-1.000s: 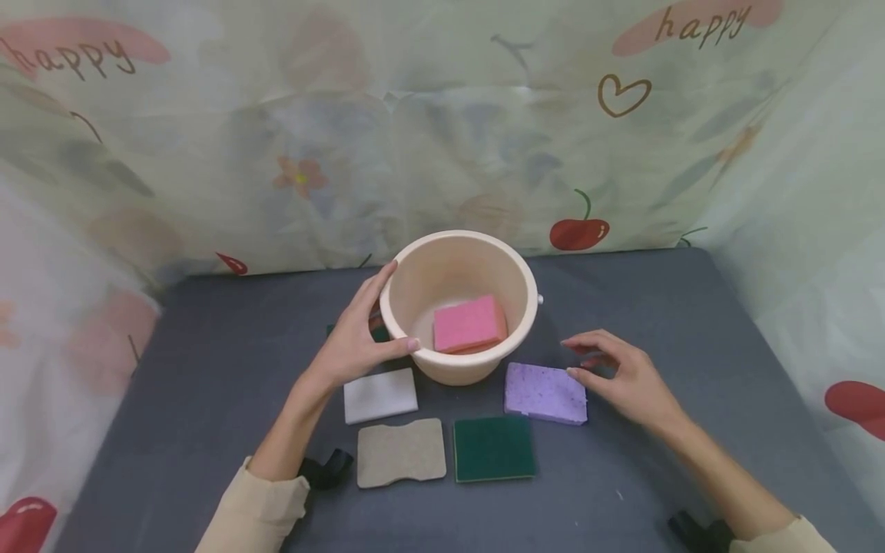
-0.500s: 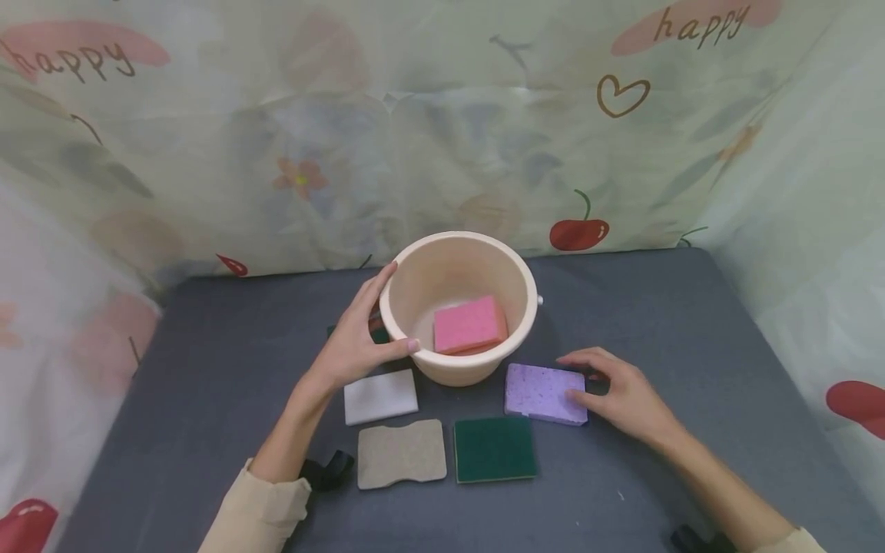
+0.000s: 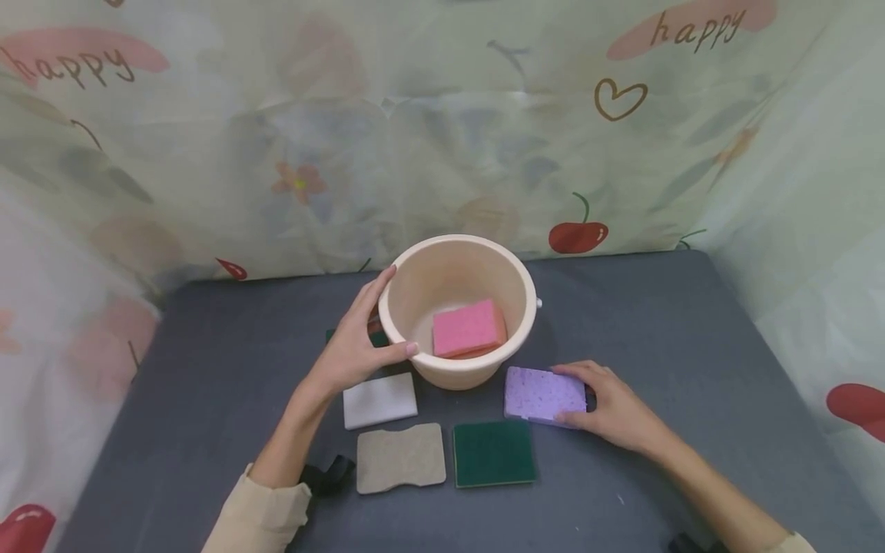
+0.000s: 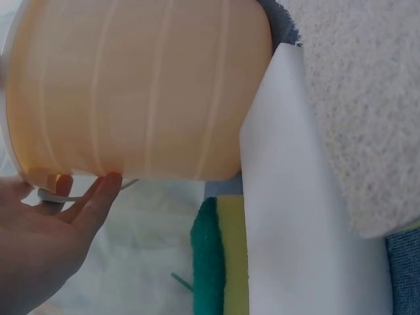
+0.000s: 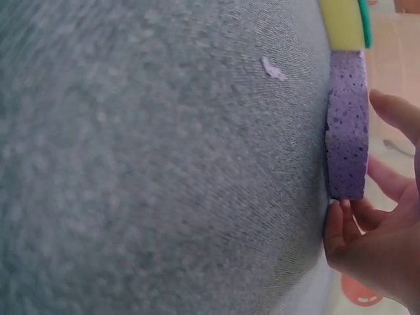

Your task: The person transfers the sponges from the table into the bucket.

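My left hand (image 3: 354,346) holds the left side of a cream bucket (image 3: 456,375), thumb over the near rim and fingers along the outer wall. In the left wrist view its fingertips press on the bucket's wall. A pink sponge (image 3: 469,327) lies inside, apparently on an orange layer. Right of the bucket, a purple sponge (image 3: 542,392) lies flat on the table. My right hand (image 3: 614,411) grips its right end, index finger at the far edge and thumb at the near edge. In the right wrist view, the purple sponge (image 5: 346,131) still rests on the cloth.
In front of the bucket lie a white sponge (image 3: 380,400), a grey-beige notched pad (image 3: 401,458) and a dark green scouring sponge (image 3: 494,453). Another green-topped sponge (image 3: 377,338) is partly hidden behind my left hand. A printed curtain (image 3: 442,153) hangs behind the grey table (image 3: 636,307).
My right hand has come in from above and to the right, lowering until thumb and index finger frame the purple sponge. The left hand and bucket have stayed put.
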{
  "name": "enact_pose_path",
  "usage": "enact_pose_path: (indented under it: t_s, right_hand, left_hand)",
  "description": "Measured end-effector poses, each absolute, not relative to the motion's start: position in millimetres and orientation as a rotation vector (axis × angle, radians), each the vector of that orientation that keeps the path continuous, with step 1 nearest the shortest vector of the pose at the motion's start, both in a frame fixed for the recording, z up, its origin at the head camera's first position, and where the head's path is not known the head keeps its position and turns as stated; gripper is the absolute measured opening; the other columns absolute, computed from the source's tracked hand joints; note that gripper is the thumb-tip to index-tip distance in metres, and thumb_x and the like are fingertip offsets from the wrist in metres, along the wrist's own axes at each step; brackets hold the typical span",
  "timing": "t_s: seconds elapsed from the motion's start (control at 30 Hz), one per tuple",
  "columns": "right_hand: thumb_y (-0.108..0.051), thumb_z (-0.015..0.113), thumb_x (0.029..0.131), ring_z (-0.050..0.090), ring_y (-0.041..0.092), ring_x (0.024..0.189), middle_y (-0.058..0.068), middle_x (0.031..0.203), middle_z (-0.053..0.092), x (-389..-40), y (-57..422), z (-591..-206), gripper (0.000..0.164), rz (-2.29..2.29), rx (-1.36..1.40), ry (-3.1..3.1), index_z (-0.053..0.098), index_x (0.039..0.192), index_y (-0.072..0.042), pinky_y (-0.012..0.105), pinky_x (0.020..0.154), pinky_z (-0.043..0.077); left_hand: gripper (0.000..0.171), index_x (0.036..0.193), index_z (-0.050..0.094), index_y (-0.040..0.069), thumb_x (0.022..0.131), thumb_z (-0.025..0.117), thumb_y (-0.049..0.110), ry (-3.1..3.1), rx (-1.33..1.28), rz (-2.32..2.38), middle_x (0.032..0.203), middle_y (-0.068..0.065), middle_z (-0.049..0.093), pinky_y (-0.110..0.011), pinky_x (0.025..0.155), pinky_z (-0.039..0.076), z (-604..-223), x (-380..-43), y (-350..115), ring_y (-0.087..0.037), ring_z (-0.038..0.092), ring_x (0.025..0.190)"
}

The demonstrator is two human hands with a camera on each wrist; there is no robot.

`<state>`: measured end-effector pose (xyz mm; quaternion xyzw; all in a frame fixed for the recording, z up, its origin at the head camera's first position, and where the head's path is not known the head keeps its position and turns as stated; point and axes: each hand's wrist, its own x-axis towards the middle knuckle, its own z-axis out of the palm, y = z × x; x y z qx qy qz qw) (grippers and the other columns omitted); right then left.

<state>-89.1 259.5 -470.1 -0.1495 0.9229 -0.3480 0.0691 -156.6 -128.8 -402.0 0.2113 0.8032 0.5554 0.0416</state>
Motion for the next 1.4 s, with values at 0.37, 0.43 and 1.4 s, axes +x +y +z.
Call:
enact_pose_path:
  t_s: [0.37,0.43,1.4]
  right_hand:
    - [-0.034,0.091,0.07,0.054,0.026,0.107,0.003,0.12,0.061,-93,251,-471,0.072,-0.91,-0.596,2.873,0.063,0.133,-0.012,0.045,0.085,0.046]
    - [-0.033,0.091,0.07,0.055,0.026,0.106,0.003,0.118,0.062,-94,252,-468,0.07,-0.902,-0.604,2.877,0.064,0.132,-0.011,0.046,0.085,0.047]
    - [-0.035,0.09,0.073,0.052,0.016,0.11,-0.003,0.127,0.058,-91,269,-387,0.071,-0.954,-0.663,2.89,0.06,0.135,-0.02,0.032,0.085,0.047]
  left_hand:
    - [0.102,0.159,0.019,0.031,0.081,0.083,0.02,2.444,0.635,1.712,0.159,-0.003,0.023,-0.047,0.1,0.048,-403,-156,-131,-0.033,0.046,0.132]
    - [0.102,0.159,0.019,0.032,0.081,0.083,0.021,2.443,0.629,1.712,0.159,-0.003,0.023,-0.048,0.098,0.048,-403,-155,-130,-0.033,0.047,0.131]
    - [0.101,0.159,0.02,0.032,0.081,0.083,0.024,2.423,0.646,1.739,0.158,-0.005,0.024,-0.049,0.095,0.05,-404,-156,-128,-0.035,0.048,0.129]
